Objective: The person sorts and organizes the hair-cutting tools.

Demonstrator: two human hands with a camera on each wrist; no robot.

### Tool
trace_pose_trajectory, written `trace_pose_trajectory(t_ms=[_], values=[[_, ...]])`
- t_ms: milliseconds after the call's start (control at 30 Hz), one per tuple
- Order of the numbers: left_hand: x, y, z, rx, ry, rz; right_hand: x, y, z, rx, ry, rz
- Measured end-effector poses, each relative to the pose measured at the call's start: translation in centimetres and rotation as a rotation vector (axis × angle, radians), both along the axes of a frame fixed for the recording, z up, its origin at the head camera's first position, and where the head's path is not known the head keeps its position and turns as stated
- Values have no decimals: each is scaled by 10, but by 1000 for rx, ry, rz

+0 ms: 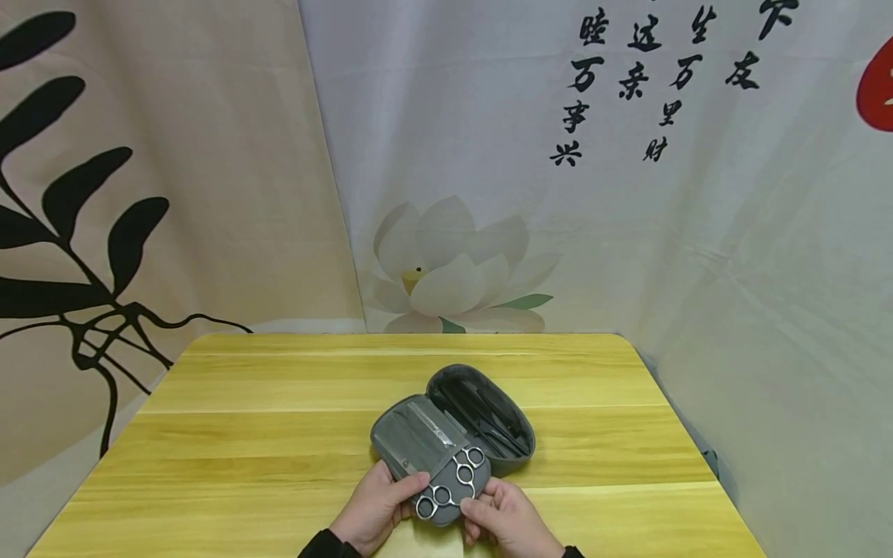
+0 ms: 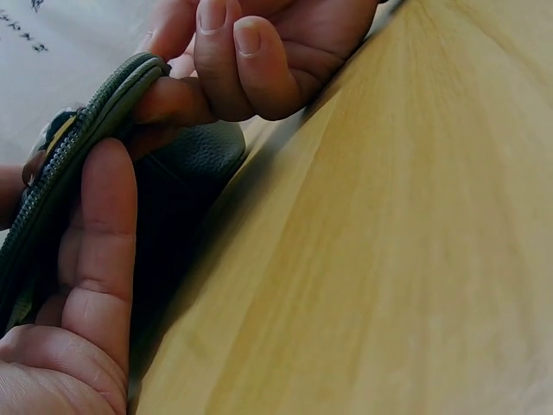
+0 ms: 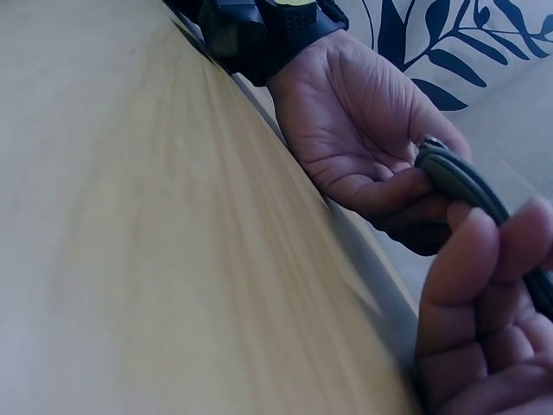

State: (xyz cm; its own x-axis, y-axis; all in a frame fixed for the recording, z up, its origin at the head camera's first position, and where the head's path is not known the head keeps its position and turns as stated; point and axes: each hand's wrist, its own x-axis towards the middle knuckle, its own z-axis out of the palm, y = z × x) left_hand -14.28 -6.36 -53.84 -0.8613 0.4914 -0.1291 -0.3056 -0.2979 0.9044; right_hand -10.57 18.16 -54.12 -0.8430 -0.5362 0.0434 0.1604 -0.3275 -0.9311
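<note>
A grey zip case (image 1: 398,434) lies spread open in the head view, its near half raised off the table and tilted. Two pairs of scissors show silver finger rings, one pair (image 1: 464,467) along the right and the other (image 1: 434,502) at the near edge. Slim dark tools (image 1: 488,415) lie in the deeper far half. My left hand (image 1: 370,508) grips the near half's left side, thumb on top and fingers below. At the near right edge, my right hand (image 1: 512,518) pinches the rim. Both wrist views show the zip edge (image 2: 65,164) between the hands.
The case is over a yellow wood-grain table (image 1: 244,434) with rounded far corners. Behind the table hangs a pale cloth (image 1: 732,232) printed with leaves, a lotus and black characters. A dark band with a device (image 3: 259,35) circles my left wrist.
</note>
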Motion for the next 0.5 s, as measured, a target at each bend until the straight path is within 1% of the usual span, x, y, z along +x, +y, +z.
trace_pose_trajectory(t_ms=[67,300,500], values=[[0,0,-1,1,1,-2,0,-1,1,10,0,-16],[-1,1,-3,3,9,-6,2,-3,1,73,-41,-79],[-2,0,-3,-31,5,-31,0,-3,0,59,-58,-93]])
